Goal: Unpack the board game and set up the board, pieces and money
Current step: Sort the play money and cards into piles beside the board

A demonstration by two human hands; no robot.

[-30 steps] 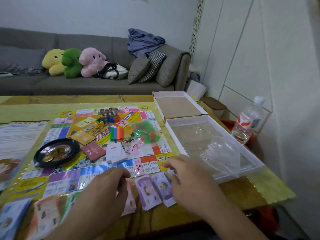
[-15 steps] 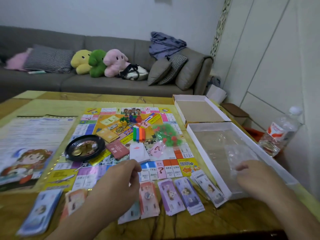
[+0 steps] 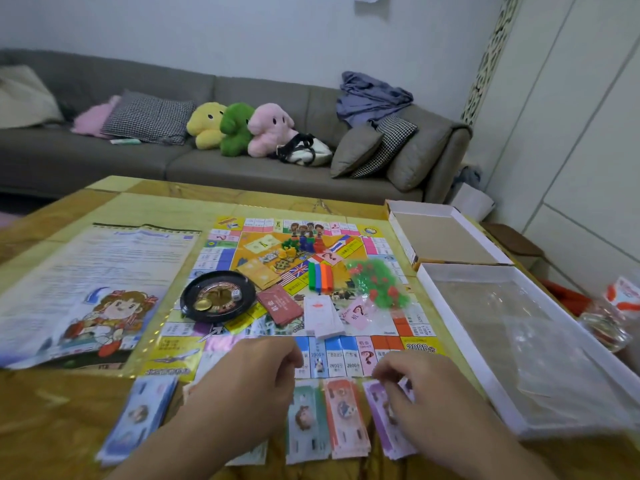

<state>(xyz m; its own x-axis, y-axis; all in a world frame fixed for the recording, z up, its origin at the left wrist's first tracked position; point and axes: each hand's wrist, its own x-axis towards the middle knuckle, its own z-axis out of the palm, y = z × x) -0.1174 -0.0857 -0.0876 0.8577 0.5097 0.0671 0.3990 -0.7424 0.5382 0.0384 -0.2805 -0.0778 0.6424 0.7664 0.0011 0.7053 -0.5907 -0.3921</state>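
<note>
A yellow-green glossy tabletop (image 3: 131, 206) is seen before a grey sofa (image 3: 104, 157). The colourful square game board (image 3: 311, 292) is laid flat at its middle; curled fingers of both hands (image 3: 256, 382) (image 3: 426, 393) are pressed on the paper money stacks (image 3: 343, 417)

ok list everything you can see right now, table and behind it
game board: 1, multicoloured, table centre
rule sheet: 1, pale, left of board
roulette wheel: 1, black, on board
card decks: several, white, maroon, yellow, pink, on board
bag of houses: 1, green and red, on board
money stacks: several, blue, green, orange, purple, near edge
box halves: 2, white, right
bottle: 1, clear, far right
sofa: 1, grey, behind
plush toys: 3, yellow, green, pink, on sofa
hands: left hand, right hand, over the money
</note>
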